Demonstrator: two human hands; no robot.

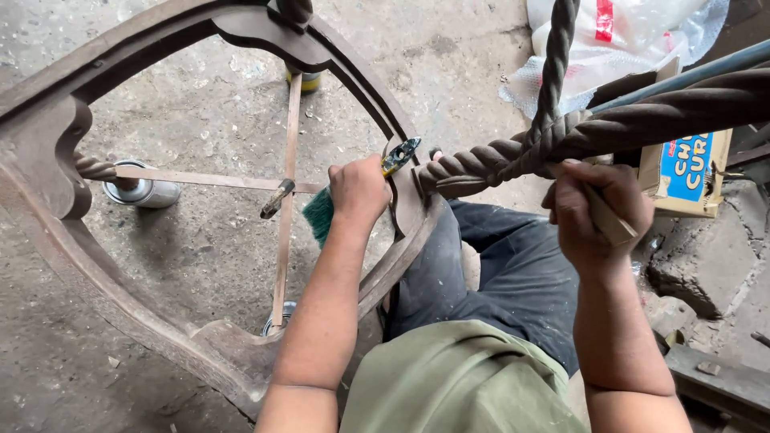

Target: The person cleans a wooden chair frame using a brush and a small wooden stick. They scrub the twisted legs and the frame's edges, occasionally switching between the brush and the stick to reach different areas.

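Two bare forearms reach toward twelve o'clock. The left hand (358, 189) is curled in a closed fist, knuckles up. The right hand (597, 210), at three o'clock from it, is also clenched, wrist bent.

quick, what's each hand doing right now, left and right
Left hand: closed on the pliers at the wooden frame.
Right hand: closed on a folded strip, against the twisted wooden leg.

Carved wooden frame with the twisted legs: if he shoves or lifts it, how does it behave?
Probably stiff: the wooden frame is thick carved timber braced by crossed slats. Likely heavy for its size. It seems to sit on small tins, so a hard push might slide or tip it, though the left hand steadies the rim.
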